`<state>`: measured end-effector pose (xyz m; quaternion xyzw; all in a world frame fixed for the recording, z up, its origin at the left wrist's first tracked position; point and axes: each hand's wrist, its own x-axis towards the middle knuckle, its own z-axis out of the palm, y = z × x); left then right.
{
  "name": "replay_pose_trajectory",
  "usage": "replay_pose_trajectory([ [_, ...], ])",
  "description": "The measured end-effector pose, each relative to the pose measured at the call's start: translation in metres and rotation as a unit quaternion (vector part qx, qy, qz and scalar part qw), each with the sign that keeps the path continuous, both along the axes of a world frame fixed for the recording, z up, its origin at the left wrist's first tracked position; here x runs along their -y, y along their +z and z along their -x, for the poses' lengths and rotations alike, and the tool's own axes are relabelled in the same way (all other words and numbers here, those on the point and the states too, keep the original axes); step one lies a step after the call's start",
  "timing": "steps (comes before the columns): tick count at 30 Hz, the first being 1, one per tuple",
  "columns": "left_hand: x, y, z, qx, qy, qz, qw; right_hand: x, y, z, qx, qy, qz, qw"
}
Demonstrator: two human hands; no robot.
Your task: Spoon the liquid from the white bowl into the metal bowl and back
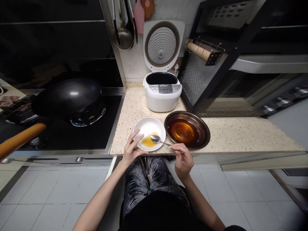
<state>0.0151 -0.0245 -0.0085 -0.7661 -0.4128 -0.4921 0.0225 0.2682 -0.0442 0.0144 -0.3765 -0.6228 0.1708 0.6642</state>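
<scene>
Working at a speckled cream tabletop (pixel 131 102), with a lid-up white rice cooker (pixel 163 100) near the wall (pixel 133 65). Touching the rim of a white bowl (pixel 149 123), just in front of the cooker, with a wide-spread left hand (pixel 131 149). Pinching a spoon (pixel 156 139) by its handle in the right hand (pixel 184 160), over yellow liquid (pixel 145 142) in that bowl. To the cooker's front right, a dark bowl (pixel 205 136) of amber liquid (pixel 183 131); right, a black rack (pixel 223 69); left, a wok (pixel 72 94) on a black stove (pixel 109 128); upper left, hanging utensils (pixel 124 39); below, pale floor tiles (pixel 62 186).
</scene>
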Motion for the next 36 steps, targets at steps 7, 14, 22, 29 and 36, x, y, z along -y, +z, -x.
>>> replay_pose_trajectory([
  [7,0.0,0.0,0.0,-0.013,-0.005,-0.027,1.0,0.002,-0.003,-0.001,-0.01,0.001,0.04,0.999],
  [14,0.0,-0.005,0.002,-0.031,0.007,-0.034,0.999,0.003,-0.009,0.003,-0.024,0.005,0.046,0.999],
  [22,0.0,-0.007,0.002,-0.037,0.009,-0.041,0.998,0.005,-0.014,0.004,-0.033,0.001,0.046,0.998],
  [29,0.001,-0.006,0.004,-0.054,0.018,-0.024,0.998,0.007,-0.018,0.006,-0.037,0.0,0.044,0.998],
  [36,0.001,-0.004,0.002,-0.037,0.006,-0.035,0.999,0.007,-0.02,0.006,-0.029,-0.002,0.038,0.999],
])
